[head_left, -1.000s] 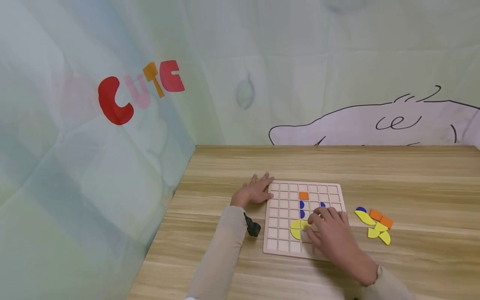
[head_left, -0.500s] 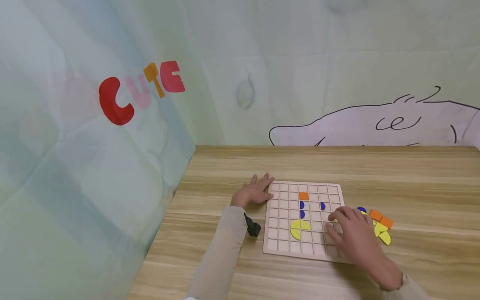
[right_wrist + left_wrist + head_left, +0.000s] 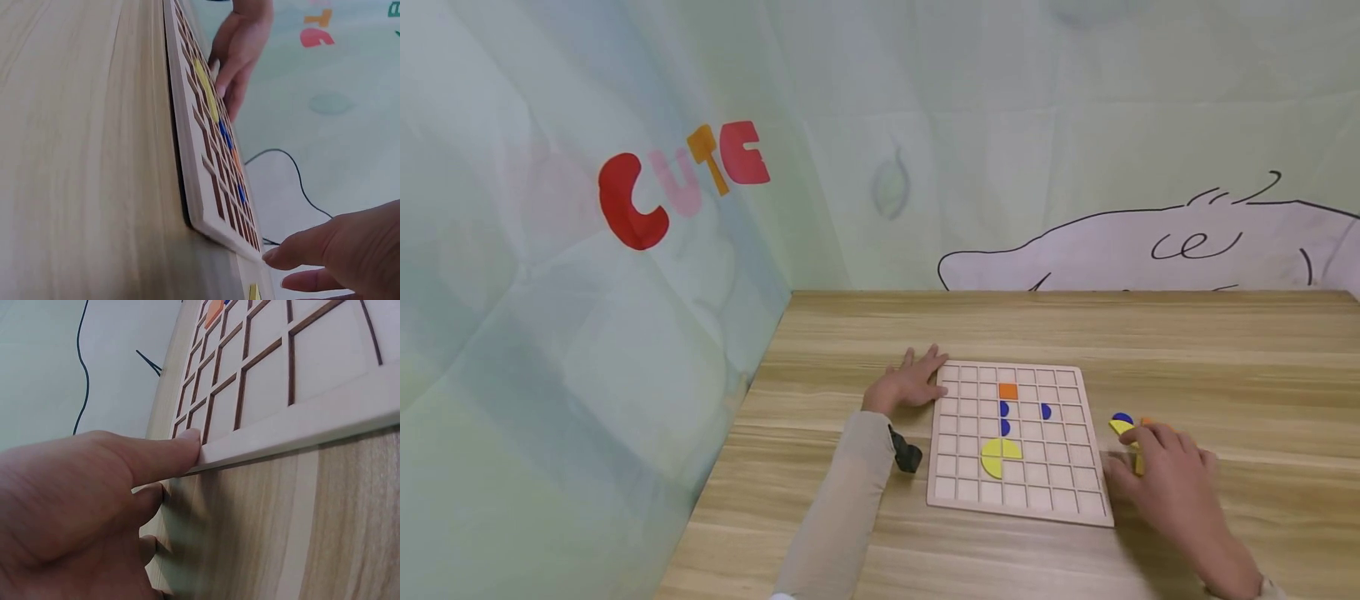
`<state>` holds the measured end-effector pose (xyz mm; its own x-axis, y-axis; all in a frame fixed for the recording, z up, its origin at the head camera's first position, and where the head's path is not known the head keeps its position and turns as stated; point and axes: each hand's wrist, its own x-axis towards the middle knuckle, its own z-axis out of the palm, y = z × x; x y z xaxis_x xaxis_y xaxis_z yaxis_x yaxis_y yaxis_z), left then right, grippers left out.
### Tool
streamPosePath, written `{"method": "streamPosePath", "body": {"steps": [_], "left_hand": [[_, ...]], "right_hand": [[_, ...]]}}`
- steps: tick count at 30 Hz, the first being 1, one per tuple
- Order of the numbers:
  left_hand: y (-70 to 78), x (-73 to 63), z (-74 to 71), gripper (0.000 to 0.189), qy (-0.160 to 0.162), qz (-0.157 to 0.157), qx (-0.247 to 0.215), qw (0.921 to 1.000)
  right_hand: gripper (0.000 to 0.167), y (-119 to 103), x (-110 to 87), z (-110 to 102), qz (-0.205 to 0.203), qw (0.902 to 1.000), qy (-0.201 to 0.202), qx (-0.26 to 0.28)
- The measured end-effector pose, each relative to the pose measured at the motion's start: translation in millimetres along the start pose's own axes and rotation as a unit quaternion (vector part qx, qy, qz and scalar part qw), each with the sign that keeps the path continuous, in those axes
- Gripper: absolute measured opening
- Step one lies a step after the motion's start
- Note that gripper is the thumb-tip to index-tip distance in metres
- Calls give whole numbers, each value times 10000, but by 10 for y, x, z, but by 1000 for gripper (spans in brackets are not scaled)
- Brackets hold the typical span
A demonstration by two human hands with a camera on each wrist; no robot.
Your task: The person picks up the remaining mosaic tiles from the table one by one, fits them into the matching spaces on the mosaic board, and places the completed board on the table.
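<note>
A pale wooden grid board (image 3: 970,502) lies on the table. In its cells sit an orange square (image 3: 1008,392), three blue half-circle pieces, one of them the right-hand blue piece (image 3: 1046,412), and yellow quarter-circle pieces (image 3: 991,467). My left hand (image 3: 910,386) rests at the board's upper left with fingers spread; the left wrist view shows a fingertip (image 3: 190,439) touching the rim. Just right of the board, my right hand (image 3: 1172,479) is over the loose pieces, fingers loosely bent, partly hiding them. A blue piece (image 3: 1122,417) and a yellow piece (image 3: 1121,427) show beyond its fingertips.
A wood-grain table (image 3: 850,333) carries everything. Printed cloth walls stand behind and to the left, with the letters CUTE on the left one. A black wrist device (image 3: 906,454) sits on my left wrist. An orange loose piece (image 3: 1146,421) peeks out behind my right hand.
My right hand has moved right, from over the board to the loose pieces, uncovering the right-hand blue piece and the board's lower right cells. My left hand has stayed put.
</note>
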<state>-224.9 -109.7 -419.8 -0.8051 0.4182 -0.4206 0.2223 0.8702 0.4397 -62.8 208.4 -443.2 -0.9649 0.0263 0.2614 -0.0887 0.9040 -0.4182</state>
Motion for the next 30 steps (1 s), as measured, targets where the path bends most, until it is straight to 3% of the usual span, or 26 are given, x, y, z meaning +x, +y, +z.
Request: {"method": "streamPosePath", "body": {"steps": [5,10,30], "left_hand": [[11,-2,-6,62,1,-11,21,10000],[18,-13,-12,62,2,-19,21,10000],[-1,6,5,62,-17,-39,43,10000]], "right_hand": [[34,116,-59,-39,555,9977,-300,-247],[32,176,-111,-52,792,9955,-358,-375],[42,228,-166,-25,1031,9940,-174,-329]]}}
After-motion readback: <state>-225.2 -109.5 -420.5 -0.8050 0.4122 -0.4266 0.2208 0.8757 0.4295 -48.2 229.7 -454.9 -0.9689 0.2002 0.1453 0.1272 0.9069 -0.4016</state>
